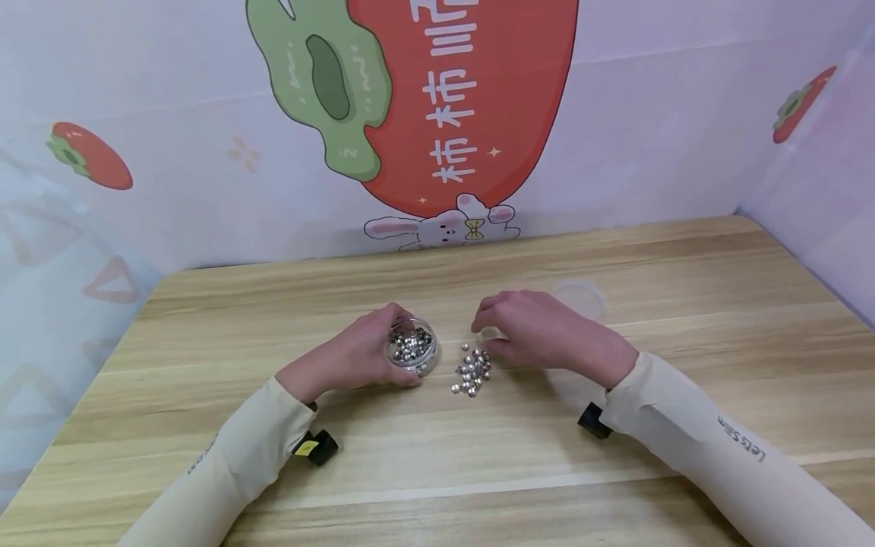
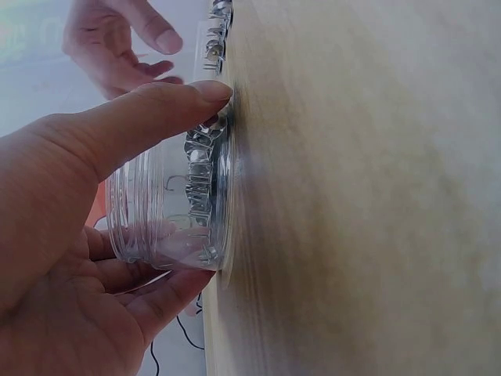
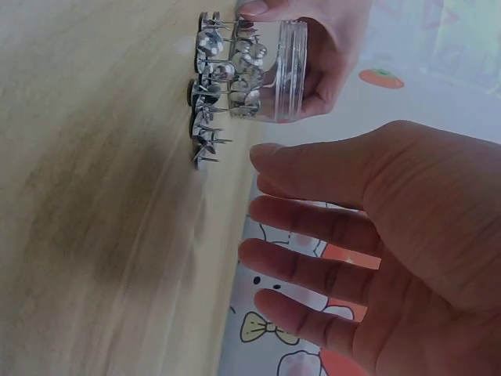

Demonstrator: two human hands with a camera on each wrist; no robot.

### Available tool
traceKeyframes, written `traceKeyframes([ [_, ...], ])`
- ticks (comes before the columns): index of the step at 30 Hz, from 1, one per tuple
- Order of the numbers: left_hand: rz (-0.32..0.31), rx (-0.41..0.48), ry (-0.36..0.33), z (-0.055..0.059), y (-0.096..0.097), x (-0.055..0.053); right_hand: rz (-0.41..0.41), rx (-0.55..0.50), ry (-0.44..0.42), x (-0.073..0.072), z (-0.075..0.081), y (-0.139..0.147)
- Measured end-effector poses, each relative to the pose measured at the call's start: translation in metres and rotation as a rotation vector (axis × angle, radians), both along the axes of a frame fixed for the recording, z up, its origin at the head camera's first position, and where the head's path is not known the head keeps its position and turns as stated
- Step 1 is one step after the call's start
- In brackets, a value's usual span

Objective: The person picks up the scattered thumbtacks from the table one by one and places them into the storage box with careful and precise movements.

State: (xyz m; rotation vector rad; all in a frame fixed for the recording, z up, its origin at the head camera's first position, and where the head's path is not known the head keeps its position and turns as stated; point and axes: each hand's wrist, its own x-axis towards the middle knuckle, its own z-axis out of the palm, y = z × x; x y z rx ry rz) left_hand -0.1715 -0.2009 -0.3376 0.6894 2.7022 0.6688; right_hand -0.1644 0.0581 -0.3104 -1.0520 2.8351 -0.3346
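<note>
Jar (image 2: 133, 207) gripped by left hand (image 1: 369, 349); right hand (image 1: 533, 327), fingers loose and empty, could be pricked by upturned tacks (image 1: 472, 372).

We count one left hand (image 1: 362, 353) and one right hand (image 1: 540, 330); one clear jar (image 2: 141, 196); one clear disc (image 1: 579, 298); one pile of tacks (image 1: 473, 372), too crowded to number; three printed fruits (image 1: 478, 83); one printed rabbit (image 1: 437, 228).
</note>
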Motion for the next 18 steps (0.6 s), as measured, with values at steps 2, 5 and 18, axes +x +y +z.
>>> traceKeyframes([
  [2,-0.001,0.0,-0.001,0.0,0.0,0.0,0.014,0.005,0.005,-0.001,-0.003,0.0],
  [5,-0.002,0.003,-0.001,0.001,0.0,0.0,0.042,0.008,0.022,-0.002,-0.007,0.001],
  [18,-0.003,0.004,-0.004,0.001,-0.001,-0.001,0.07,0.005,0.036,-0.005,-0.017,-0.001],
])
